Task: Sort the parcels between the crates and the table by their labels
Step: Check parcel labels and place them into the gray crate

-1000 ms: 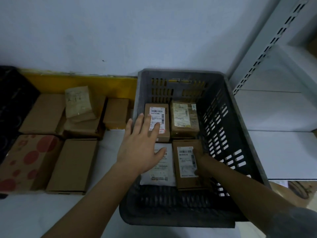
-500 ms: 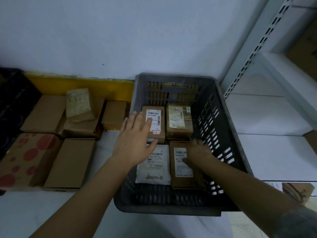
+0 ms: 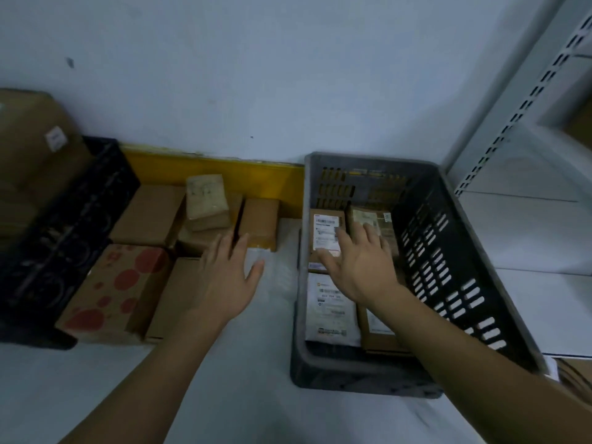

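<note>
- Two hands, fingers spread, hold nothing.
- At 9 o'clock a black crate (image 3: 64,225) walls in the table parcels (image 3: 150,213).
- My left hand (image 3: 224,277) hovers above bare table (image 3: 272,283).
- My right hand (image 3: 362,267) reaches into the grey crate (image 3: 480,283), over its labelled box (image 3: 326,235).

far: we see a pale wall (image 3: 256,75) | below it: a yellow strip (image 3: 208,169) | right: a perforated shelf post (image 3: 525,100)
</note>
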Demonstrator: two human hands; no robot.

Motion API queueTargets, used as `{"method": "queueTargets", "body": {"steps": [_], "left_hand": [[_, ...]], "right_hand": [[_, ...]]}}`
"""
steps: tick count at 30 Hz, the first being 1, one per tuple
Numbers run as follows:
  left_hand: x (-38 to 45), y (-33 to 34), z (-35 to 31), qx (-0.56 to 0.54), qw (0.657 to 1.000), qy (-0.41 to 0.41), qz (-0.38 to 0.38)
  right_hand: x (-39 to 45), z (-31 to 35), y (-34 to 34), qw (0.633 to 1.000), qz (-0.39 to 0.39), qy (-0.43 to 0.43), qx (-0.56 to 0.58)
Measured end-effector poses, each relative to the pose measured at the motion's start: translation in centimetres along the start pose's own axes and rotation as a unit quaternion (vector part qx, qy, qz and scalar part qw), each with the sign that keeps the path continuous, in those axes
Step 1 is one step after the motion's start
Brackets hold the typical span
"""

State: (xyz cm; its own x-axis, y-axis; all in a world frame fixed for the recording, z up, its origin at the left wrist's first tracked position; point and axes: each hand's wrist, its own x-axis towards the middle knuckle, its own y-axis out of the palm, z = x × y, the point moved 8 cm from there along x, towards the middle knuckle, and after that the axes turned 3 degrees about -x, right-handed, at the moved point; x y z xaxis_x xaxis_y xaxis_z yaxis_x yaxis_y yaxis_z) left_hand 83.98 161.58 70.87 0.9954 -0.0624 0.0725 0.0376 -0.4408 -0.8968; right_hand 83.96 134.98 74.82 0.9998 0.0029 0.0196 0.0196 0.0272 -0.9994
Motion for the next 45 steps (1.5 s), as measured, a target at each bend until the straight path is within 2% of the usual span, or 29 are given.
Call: {"method": "queueTargets", "body": {"steps": [5, 9, 11, 13, 20, 25, 28, 31, 35, 37, 42, 45], "left_hand": [[-2.7, -2.1, 7.6, 0.072, 0.997, 0.002, 0.030], [-4.4, -1.8, 14.0, 0.099, 0.992, -0.010, 0.083], [-5.4, -0.8, 16.3, 0.101, 0.987, -0.014, 0.128], [-6.1, 0.5, 17.8, 0.098, 0.981, -0.017, 0.165], [-6.6, 5.2, 19.9, 0.073, 0.966, -0.015, 0.248], [-7.0, 7.4, 21.5, 0.087, 0.950, -0.040, 0.298], [-6.8, 8.1, 22.1, 0.104, 0.952, -0.020, 0.289], [-6.4, 8.5, 22.0, 0.119, 0.946, -0.036, 0.299], [-5.9, 8.1, 21.5, 0.098, 0.944, -0.052, 0.310], [-5.3, 7.7, 21.6, 0.066, 0.946, -0.061, 0.312], [-3.4, 5.0, 21.2, -0.097, 0.945, -0.101, 0.296], [-2.7, 2.3, 19.8, -0.172, 0.941, -0.105, 0.272]], "right_hand": [[-1.9, 10.2, -0.8, 0.999, -0.028, -0.033, -0.007], [-3.5, 17.9, 2.3, 0.998, -0.025, -0.061, 0.008], [-4.2, 20.6, 5.2, 0.998, 0.006, -0.056, 0.018], [-5.0, 22.4, 8.9, 0.996, 0.076, -0.050, 0.019], [-5.6, 23.6, 19.0, 0.976, 0.209, -0.016, 0.056], [-4.3, 23.8, 23.1, 0.970, 0.218, -0.005, 0.107], [-3.7, 24.1, 25.0, 0.967, 0.208, -0.008, 0.147], [-3.4, 24.4, 26.3, 0.955, 0.236, 0.002, 0.179], [-3.0, 24.6, 25.7, 0.931, 0.241, 0.028, 0.274], [-2.8, 24.4, 23.8, 0.906, 0.235, 0.063, 0.347], [-3.4, 24.2, 19.8, 0.854, 0.234, 0.122, 0.448], [-4.2, 23.9, 17.8, 0.845, 0.190, 0.157, 0.474]]}}
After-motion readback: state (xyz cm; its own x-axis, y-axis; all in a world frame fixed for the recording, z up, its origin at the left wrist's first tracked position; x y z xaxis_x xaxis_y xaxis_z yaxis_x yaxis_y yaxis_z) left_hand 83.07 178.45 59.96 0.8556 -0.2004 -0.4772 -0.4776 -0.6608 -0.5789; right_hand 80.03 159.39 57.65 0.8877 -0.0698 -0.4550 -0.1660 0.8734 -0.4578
